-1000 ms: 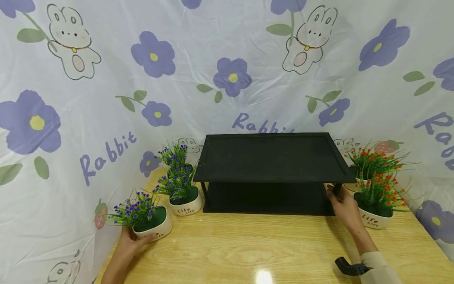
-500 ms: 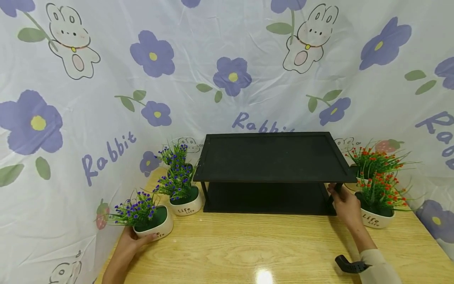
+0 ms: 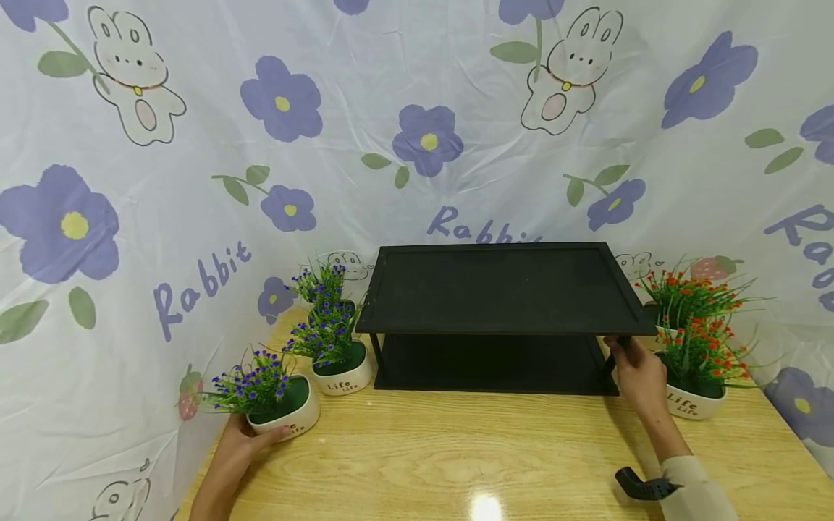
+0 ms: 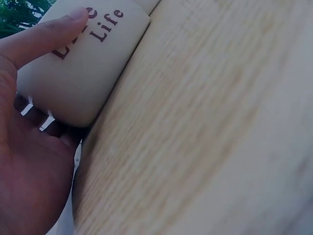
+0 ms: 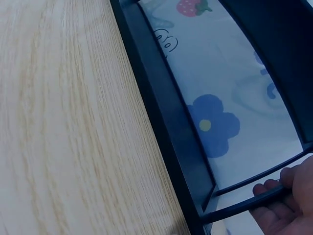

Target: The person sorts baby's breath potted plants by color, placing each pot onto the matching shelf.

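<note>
In the head view my left hand [image 3: 231, 449] holds a white oval pot [image 3: 302, 418] of artificial purple flowers at the table's left side. The left wrist view shows the thumb [image 4: 54, 36] across the "Life" lettering and the other fingers partly hidden behind the pot. A black two-tier shelf [image 3: 502, 289] stands in the middle, against the patterned cloth. My right hand [image 3: 641, 380] grips its front right post [image 5: 239, 210], fingers curled around it in the right wrist view. The pot's base sits on or very near the wood; I cannot tell which.
Two more purple-flowered pots [image 3: 345, 376] stand left of the shelf, one behind the other. Two pots with orange-red flowers [image 3: 693, 405] stand on its right, close to my right hand. Bare wooden tabletop [image 3: 456, 456] lies in front. Cloth walls [image 3: 358, 87] rise behind and at the sides.
My right hand has shifted slightly to the right at the shelf's post. The left hand and its pot stay nearly in place, and the shelf looks unmoved.
</note>
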Demonstrator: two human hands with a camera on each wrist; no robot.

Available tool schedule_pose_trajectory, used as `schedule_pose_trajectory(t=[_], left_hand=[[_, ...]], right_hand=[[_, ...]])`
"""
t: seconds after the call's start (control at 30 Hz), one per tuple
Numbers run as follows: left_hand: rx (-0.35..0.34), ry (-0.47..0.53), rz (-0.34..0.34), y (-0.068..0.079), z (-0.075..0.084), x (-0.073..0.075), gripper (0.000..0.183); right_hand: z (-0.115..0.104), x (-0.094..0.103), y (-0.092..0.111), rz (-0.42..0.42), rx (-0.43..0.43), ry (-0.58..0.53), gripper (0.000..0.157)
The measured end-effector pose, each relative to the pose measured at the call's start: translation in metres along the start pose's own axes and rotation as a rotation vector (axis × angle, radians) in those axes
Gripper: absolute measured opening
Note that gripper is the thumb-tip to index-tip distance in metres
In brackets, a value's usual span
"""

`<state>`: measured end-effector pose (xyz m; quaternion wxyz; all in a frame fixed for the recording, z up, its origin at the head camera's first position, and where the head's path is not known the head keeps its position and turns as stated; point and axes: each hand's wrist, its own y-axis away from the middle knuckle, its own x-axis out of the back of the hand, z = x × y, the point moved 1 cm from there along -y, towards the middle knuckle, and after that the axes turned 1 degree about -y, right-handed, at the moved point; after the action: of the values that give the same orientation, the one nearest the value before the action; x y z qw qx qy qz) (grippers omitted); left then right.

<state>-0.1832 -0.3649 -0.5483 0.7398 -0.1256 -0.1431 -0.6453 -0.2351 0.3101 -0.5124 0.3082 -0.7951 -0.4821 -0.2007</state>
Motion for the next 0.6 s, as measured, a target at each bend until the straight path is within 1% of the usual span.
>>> schedule_pose_trajectory(t=[0.1, 0.17, 0.27, 0.4, 0.5, 0.6], left_hand=[[0.037, -0.041, 0.014, -0.0007, -0.0004, 0.0005, 0.095], [0.054, -0.046, 0.028, -0.0012, -0.0010, 0.0003, 0.097], [0.055, -0.027, 0.048, -0.0025, -0.0022, -0.0009, 0.100], [0.035, 0.002, 0.070, -0.0038, -0.0040, -0.0037, 0.103], [0.042, -0.005, 0.071, -0.0048, -0.0037, -0.0049, 0.102], [0.070, -0.051, 0.060, -0.0057, -0.0025, -0.0048, 0.100]], right_hand=[[0.0002, -0.0008, -0.0002, 0.008, -0.010, -0.002, 0.034], [0.0008, -0.0013, -0.0003, 0.009, -0.015, -0.012, 0.034], [0.0016, -0.0022, -0.0006, 0.012, -0.014, -0.023, 0.034], [0.0024, -0.0020, -0.0013, 0.014, -0.007, -0.011, 0.032], [0.0023, -0.0012, -0.0019, 0.011, -0.001, -0.007, 0.031], [0.0022, -0.0007, -0.0019, 0.005, 0.002, -0.004, 0.032]])
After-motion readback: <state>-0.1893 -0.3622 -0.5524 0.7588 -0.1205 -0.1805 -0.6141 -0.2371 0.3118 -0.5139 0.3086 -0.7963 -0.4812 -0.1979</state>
